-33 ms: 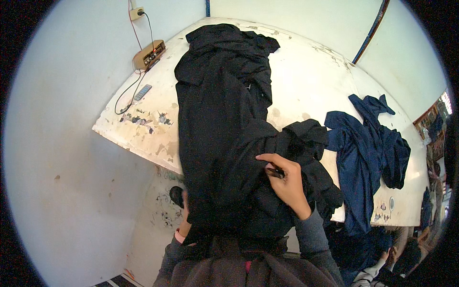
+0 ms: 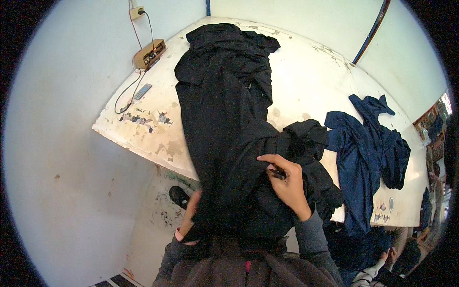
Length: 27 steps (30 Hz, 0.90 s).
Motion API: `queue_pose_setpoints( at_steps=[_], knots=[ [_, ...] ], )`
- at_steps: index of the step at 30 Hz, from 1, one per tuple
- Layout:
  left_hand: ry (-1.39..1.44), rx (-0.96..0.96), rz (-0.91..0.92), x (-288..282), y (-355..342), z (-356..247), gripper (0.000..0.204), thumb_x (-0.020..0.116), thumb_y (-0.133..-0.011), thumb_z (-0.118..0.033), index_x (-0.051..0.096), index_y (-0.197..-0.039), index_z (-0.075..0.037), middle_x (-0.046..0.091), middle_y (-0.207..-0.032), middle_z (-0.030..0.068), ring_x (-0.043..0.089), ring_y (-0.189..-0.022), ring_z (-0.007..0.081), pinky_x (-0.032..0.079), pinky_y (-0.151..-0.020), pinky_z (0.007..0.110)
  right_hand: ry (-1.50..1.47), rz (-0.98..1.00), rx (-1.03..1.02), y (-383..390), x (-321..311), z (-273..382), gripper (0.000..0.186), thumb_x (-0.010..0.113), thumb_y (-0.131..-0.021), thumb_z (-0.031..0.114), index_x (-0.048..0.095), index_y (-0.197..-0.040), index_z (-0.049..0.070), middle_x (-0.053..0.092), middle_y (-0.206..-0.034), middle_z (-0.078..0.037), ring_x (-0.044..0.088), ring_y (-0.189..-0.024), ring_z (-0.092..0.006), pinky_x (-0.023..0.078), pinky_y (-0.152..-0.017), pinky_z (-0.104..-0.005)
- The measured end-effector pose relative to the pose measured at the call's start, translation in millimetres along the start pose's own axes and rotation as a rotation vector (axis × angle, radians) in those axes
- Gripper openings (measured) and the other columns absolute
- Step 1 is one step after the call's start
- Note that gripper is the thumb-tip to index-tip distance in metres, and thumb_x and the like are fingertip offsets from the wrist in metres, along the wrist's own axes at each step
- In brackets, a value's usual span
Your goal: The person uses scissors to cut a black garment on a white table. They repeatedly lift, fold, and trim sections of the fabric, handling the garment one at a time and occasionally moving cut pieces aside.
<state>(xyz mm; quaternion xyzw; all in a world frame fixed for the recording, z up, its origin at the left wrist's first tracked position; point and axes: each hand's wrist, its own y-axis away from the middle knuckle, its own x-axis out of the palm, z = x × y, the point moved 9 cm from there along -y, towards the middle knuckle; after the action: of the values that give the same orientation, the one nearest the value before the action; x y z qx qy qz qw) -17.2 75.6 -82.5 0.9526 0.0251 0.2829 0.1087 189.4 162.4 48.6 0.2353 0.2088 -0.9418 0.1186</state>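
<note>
Looks like a garment workshop, judging by the broad stained tabletop [image 2: 311, 76], black cloth [image 2: 215, 115] and navy cloth [image 2: 359, 160].

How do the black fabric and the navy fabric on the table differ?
The black fabric fills more of the view than the navy fabric. The person's right hand is on the black fabric; the navy fabric lies further right, apart from that hand. The black fabric looks black, the navy fabric dark blue. Both are rumpled.

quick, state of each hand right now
Left hand: at the edge of the black cloth; fingers hidden, grip can't be told.
Right hand: holding a small dark object over the cloth.
</note>
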Motion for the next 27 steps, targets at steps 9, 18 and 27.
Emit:
queue_pose_setpoints(
  at_steps=[9, 18, 27],
  knots=[
    [0.169, 0.051, 0.125, 38.3, 2.0, -16.4, 0.048, 0.067, -0.094, -0.01, 0.053, -0.138, 0.002, 0.064, -0.135, 0.0105, 0.063, -0.118, 0.0204, 0.048, -0.101, 0.034, -0.431, -0.146, 0.128, 14.9, -12.9, -26.0, 0.03, 0.054, -0.089, -0.012, 0.068, -0.112, 0.001, 0.062, -0.074, -0.002, 0.062, -0.065, -0.0094, 0.047, -0.063, -0.0227],
    [0.063, 0.106, 0.104, 40.7, 5.0, -20.5, 0.054, 0.068, -0.097, -0.012, 0.047, -0.145, 0.0, 0.058, -0.144, 0.0097, 0.056, -0.129, 0.0221, 0.042, -0.109, 0.036, -0.468, -0.238, 0.155, 14.7, -18.5, -25.7, 0.021, 0.058, -0.093, -0.008, 0.067, -0.11, -0.001, 0.061, -0.075, -0.002, 0.06, -0.063, -0.0084, 0.045, -0.062, -0.0213],
    [-0.375, 0.221, 0.25, 56.8, 12.0, -16.3, 0.052, 0.067, -0.098, -0.014, 0.048, -0.144, 0.001, 0.058, -0.142, 0.0098, 0.056, -0.126, 0.0211, 0.041, -0.109, 0.036, -1.233, 0.133, 0.357, 16.4, 13.5, -56.5, 0.032, 0.055, -0.098, 0.015, 0.053, -0.129, 0.006, 0.056, -0.091, -0.001, 0.05, -0.062, -0.0085, 0.049, -0.066, -0.0235]
  ],
)
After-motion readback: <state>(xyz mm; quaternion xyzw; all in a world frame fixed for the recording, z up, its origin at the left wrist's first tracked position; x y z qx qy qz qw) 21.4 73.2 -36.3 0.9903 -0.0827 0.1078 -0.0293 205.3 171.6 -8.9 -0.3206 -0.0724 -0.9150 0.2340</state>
